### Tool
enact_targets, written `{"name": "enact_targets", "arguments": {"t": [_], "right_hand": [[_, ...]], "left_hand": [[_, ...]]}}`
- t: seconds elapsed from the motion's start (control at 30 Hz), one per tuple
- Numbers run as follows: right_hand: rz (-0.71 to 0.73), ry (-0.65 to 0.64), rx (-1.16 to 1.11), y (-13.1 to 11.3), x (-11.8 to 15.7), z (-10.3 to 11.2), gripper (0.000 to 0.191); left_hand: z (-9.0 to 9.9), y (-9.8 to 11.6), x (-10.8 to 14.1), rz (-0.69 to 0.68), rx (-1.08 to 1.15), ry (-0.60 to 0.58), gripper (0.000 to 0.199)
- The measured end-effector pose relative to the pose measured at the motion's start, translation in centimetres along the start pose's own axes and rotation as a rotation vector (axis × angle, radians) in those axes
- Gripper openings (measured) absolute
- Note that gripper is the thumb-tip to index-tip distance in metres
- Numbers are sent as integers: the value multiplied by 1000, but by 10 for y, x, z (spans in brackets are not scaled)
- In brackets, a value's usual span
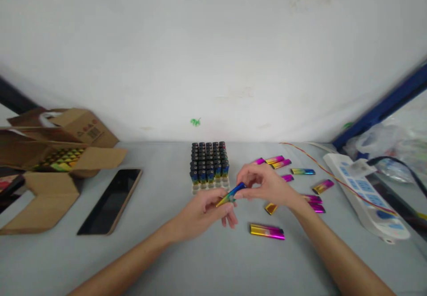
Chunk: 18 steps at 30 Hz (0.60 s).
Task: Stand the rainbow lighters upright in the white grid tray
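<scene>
Between my two hands is a shiny blue-to-gold lighter (229, 195), tilted with its blue end up to the right. My left hand (205, 211) is closed on its lower gold end, thumb along the near side. At the upper blue end, my right hand (263, 184) pinches it with thumb and fingers. Just beyond the hands stands a pale tray (224, 183) with round-looking slots. Several blue-and-gold lighters with black tops (208, 160) stand upright in it, in rows. A gold-and-purple lighter (267, 231) lies flat, nearer me than my right hand.
More metallic lighters (323, 186) lie scattered on the right, some partly behind my right hand. A power strip (365, 194) with a plug and wires is farther right. On the left are a phone (110, 202) and opened cardboard boxes (85, 129). A white wall (213, 65) stands behind.
</scene>
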State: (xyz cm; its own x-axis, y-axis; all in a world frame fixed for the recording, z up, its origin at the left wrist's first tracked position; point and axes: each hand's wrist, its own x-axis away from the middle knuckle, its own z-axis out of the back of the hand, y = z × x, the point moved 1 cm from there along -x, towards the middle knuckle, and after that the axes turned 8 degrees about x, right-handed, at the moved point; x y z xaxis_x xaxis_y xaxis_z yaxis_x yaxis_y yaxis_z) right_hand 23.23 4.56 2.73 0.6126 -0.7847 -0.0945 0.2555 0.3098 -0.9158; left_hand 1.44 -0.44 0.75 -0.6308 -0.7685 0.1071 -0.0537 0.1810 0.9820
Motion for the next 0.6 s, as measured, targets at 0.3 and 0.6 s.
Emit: {"name": "enact_targets", "arguments": {"t": [0.3, 0.6], "right_hand": [[86, 365, 375, 13, 8, -7, 30], [79, 596, 775, 35, 27, 33, 32]], "left_hand": [[4, -14, -3, 109, 328, -62, 42], [11, -11, 0, 116, 368, 133, 36]]}}
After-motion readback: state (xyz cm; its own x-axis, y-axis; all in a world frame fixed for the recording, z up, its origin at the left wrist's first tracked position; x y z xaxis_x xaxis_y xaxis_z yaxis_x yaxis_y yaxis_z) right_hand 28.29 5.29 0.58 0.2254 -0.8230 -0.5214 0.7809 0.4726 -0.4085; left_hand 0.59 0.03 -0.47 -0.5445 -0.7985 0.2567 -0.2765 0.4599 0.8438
